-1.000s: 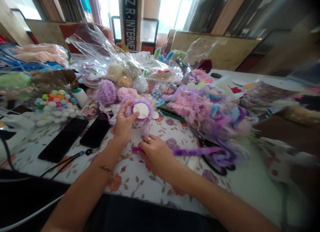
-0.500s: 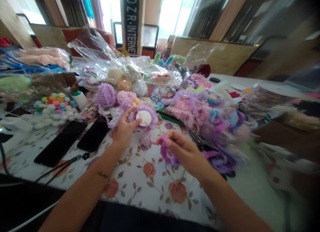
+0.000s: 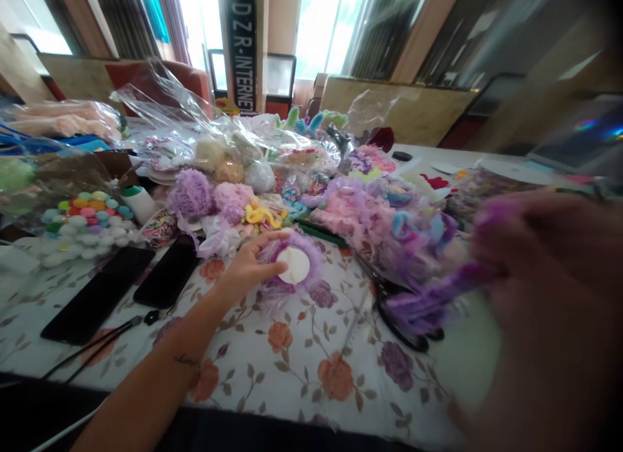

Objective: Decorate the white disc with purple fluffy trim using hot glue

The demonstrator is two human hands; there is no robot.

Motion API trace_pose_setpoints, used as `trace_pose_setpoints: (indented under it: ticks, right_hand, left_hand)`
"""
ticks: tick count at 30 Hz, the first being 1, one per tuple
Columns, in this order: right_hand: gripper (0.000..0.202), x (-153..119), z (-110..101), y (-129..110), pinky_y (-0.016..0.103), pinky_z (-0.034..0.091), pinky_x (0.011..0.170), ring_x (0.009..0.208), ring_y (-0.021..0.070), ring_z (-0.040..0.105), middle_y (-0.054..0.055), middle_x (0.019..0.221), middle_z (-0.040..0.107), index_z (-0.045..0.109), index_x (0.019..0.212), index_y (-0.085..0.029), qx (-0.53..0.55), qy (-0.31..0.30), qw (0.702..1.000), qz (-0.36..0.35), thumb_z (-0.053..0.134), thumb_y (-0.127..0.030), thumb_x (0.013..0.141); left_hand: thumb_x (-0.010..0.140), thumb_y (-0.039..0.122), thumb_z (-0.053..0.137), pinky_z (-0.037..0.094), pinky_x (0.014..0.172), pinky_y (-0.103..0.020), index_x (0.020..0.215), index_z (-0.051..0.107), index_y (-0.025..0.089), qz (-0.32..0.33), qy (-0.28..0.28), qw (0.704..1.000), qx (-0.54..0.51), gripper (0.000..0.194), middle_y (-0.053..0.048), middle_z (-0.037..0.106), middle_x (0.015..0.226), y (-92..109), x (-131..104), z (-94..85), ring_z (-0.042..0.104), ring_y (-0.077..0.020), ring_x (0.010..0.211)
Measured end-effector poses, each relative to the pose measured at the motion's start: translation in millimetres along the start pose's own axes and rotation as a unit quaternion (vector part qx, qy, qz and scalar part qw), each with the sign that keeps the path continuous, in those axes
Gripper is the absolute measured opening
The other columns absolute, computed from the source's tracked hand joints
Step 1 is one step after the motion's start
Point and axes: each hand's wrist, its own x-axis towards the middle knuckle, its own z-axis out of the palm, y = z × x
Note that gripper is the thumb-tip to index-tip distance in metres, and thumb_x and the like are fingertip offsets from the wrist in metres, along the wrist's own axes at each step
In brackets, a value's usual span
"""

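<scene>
My left hand [image 3: 260, 262] pinches a round white disc [image 3: 294, 266] ringed with fluffy purple trim, its thumb lying on the white face. Thin pale purple strands hang below the disc. Raised at the right, close to the camera and blurred, my right hand [image 3: 545, 264] is closed on a purple yarn strip [image 3: 467, 280]. The strip stretches down to a purple bundle [image 3: 418, 309] lying over the black-handled scissors [image 3: 406, 335]. Part of the scissors is hidden under it.
Two dark phones [image 3: 100, 296] lie at the left beside black cords [image 3: 104, 338]. Colourful pom-poms [image 3: 97, 222], a purple fluffy ball [image 3: 191, 191], a pink and purple fabric heap [image 3: 357, 212] and clear plastic bags [image 3: 165, 92] crowd the back of the flowered tablecloth [image 3: 233, 368].
My right hand has moved right and up towards the camera, drawing the purple yarn strip out. My left hand has come slightly nearer with the disc. The view has shifted a little.
</scene>
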Motion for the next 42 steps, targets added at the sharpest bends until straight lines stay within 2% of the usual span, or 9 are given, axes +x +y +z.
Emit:
trace_pose_setpoints:
  ticks: [3,5,9,13,16,22,30,36,42]
  right_hand:
    - [0.01,-16.5,32.0,14.1,0.025,0.035,0.048,0.057,0.0108,0.044,-0.001,0.074,0.056,0.062,0.08,-0.021,-0.052,-0.139,0.988,-0.039,0.069,-0.027,0.083]
    - [0.014,-29.2,57.0,26.0,0.024,0.033,0.048,0.055,0.0099,0.042,-0.002,0.068,0.052,0.058,0.076,-0.019,-0.036,-0.199,0.979,0.004,0.063,-0.028,0.086]
    - [0.019,-47.8,83.0,45.7,0.024,0.028,0.047,0.052,0.0091,0.037,-0.004,0.062,0.046,0.056,0.076,-0.019,0.019,-0.223,0.971,0.086,0.06,-0.034,0.088]
    - [0.022,-54.9,82.2,58.6,0.024,0.026,0.047,0.052,0.0091,0.034,-0.005,0.061,0.044,0.057,0.077,-0.018,0.048,-0.202,0.969,0.133,0.062,-0.038,0.086]
    - [0.023,-57.8,81.5,60.6,0.024,0.027,0.048,0.053,0.0095,0.035,-0.005,0.061,0.043,0.056,0.077,-0.018,0.039,-0.21,0.967,0.138,0.062,-0.039,0.086]
    - [0.02,-65.7,86.3,53.9,0.025,0.031,0.05,0.054,0.0099,0.038,-0.003,0.065,0.047,0.057,0.078,-0.019,0.031,-0.264,0.957,0.118,0.059,-0.035,0.088]
    - [0.016,-69.7,89.5,61.5,0.025,0.031,0.051,0.052,0.01,0.04,-0.005,0.061,0.045,0.058,0.079,-0.019,-0.012,-0.269,0.961,0.07,0.056,-0.03,0.09]
    - [0.016,-71.2,91.0,65.6,0.025,0.032,0.053,0.055,0.0116,0.043,-0.003,0.062,0.048,0.06,0.081,-0.019,-0.042,-0.268,0.961,0.053,0.054,-0.03,0.092]
    - [0.016,-70.8,90.2,64.2,0.026,0.033,0.054,0.056,0.0118,0.044,-0.003,0.064,0.05,0.06,0.08,-0.02,-0.05,-0.283,0.957,0.035,0.053,-0.027,0.092]
  left_hand:
    - [0.073,0.023,0.077,0.046,0.1,-0.039,0.12,0.064,0.024,0.002,-0.067,0.996,0.053,0.049,-0.006,0.063,0.127,-0.6,-3.9,1.7,0.059,-0.028,0.116]
    - [0.074,0.022,0.076,0.044,0.103,-0.04,0.12,0.064,0.024,0.013,-0.093,0.992,0.084,0.047,-0.006,0.064,0.126,-1.5,-5.3,2.7,0.058,-0.0278,0.118]
    - [0.076,0.022,0.074,0.045,0.103,-0.04,0.123,0.062,0.023,0.003,-0.098,0.99,0.106,0.049,-0.007,0.065,0.125,-0.4,-5.9,4.3,0.06,-0.0274,0.116]
    - [0.075,0.024,0.073,0.049,0.095,-0.039,0.124,0.061,0.023,-0.036,-0.085,0.989,0.114,0.05,-0.008,0.066,0.122,2.8,-5.7,5.2,0.063,-0.0266,0.108]
    - [0.075,0.024,0.073,0.05,0.094,-0.038,0.125,0.061,0.023,-0.046,-0.091,0.988,0.118,0.051,-0.007,0.067,0.121,2.6,-5.5,5.5,0.064,-0.0264,0.107]
    - [0.074,0.02,0.072,0.045,0.101,-0.038,0.122,0.064,0.024,-0.022,-0.109,0.982,0.156,0.049,-0.006,0.064,0.126,1.4,-6.2,7.5,0.06,-0.0268,0.115]
    - [0.075,0.017,0.069,0.045,0.101,-0.038,0.123,0.063,0.024,-0.03,-0.131,0.975,0.18,0.049,-0.005,0.066,0.123,9.2,-10.7,10.6,0.061,-0.0255,0.112]
    - [0.075,0.018,0.068,0.049,0.093,-0.034,0.123,0.063,0.024,-0.037,-0.148,0.975,0.164,0.048,-0.005,0.066,0.124,9.2,-11.8,9.9,0.063,-0.0246,0.107]
    - [0.075,0.018,0.069,0.049,0.096,-0.035,0.123,0.063,0.022,-0.043,-0.168,0.973,0.152,0.048,-0.006,0.067,0.123,13.0,-10.7,7.7,0.063,-0.0257,0.11]
